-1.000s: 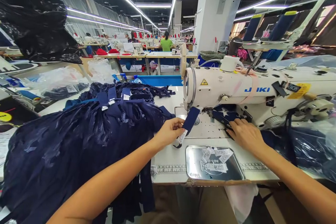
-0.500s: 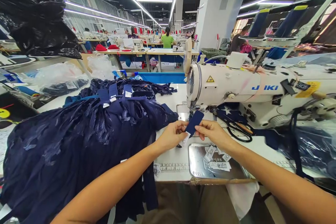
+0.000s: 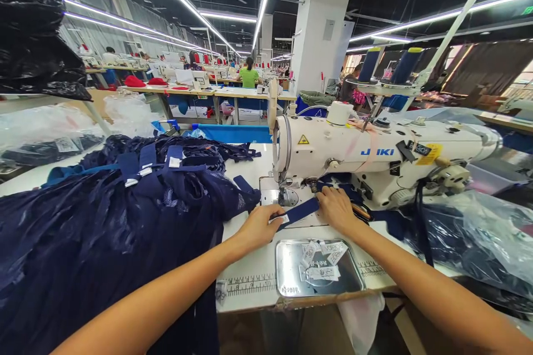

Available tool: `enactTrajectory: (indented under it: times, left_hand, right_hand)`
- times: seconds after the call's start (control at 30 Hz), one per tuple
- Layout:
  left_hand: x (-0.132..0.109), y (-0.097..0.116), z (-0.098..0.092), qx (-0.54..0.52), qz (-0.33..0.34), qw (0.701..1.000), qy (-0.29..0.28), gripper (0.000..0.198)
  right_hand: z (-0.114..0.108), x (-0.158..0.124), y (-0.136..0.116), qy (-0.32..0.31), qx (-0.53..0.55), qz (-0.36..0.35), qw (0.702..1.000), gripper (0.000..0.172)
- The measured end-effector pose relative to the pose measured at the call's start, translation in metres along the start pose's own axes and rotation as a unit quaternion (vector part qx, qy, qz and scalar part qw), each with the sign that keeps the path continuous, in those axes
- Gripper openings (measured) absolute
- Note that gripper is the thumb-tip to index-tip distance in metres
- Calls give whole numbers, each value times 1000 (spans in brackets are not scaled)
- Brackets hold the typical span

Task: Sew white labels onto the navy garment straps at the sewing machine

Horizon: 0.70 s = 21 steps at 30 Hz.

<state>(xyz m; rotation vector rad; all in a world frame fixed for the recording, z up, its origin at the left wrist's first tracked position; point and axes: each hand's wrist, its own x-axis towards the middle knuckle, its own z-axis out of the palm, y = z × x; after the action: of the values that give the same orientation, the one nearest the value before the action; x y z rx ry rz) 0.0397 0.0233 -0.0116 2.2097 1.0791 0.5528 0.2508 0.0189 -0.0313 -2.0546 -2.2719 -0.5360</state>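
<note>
Head view: left hand (image 3: 261, 227) pinching the near end of a navy strip (image 3: 300, 211), white label (image 3: 285, 219) beside the thumb. Right hand (image 3: 336, 209) at the strip's far end, fingers curled down; thumb hidden, so cannot tell whether it grips the strip or only touches it. Strip runs nearly straight between the hands, just in front of the needle area of the sewing machine (image 3: 328, 144); presumably spread this way to lie flat, label face exposed.

Metal tray (image 3: 287, 280) at the table's front edge, loose white labels (image 3: 325, 273) in it; likely kept there for short reach and to stop scatter. Navy garments (image 3: 125, 227) heaped by the left arm, probably so the left hand can draw from them.

Writing: blue JUKI on the machine arm, U partly obscured; yellow warning triangle (image 3: 303, 139) near its head. Ruler scale (image 3: 252, 284) along the table edge, digits too small to read. Lettering on tray labels not reliably legible
</note>
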Motion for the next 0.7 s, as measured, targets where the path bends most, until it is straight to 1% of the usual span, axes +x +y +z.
enactTrajectory:
  times: [0.1, 0.17, 0.23, 0.3, 0.37, 0.47, 0.53, 0.63, 0.7]
  left_hand:
    - [14, -4, 6, 54, -24, 998, -20, 18]
    - [21, -9, 9, 98, -39, 994, -14, 26]
    - [23, -13, 12, 149, -35, 988, -5, 31]
    - [21, -15, 14, 219, 1, 976, -4, 24]
    - [17, -16, 14, 303, 69, 950, -7, 19]
    - [10, -18, 13, 401, 179, 898, -23, 20]
    - [4, -20, 12, 430, 214, 876, -36, 19]
    - [-2, -23, 10, 434, 220, 872, -46, 20]
    - [-5, -24, 9, 427, 222, 875, -47, 21]
  right_hand:
    - [5, 3, -4, 1, -15, -13, 1000, 23]
    - [7, 1, -4, 0, -13, -47, 999, 24]
    - [9, -3, 1, 5, -3, -87, 996, 24]
    - [13, -5, 9, 19, 19, -118, 993, 26]
    - [18, -6, 17, 41, 57, -128, 989, 28]
    - [25, -5, 25, 74, 148, -98, 981, 26]
    - [26, -2, 27, 90, 225, -65, 968, 22]
    - [20, 1, 27, 102, 290, -25, 951, 22]
    - [9, -3, 28, 99, 329, 2, 939, 23]
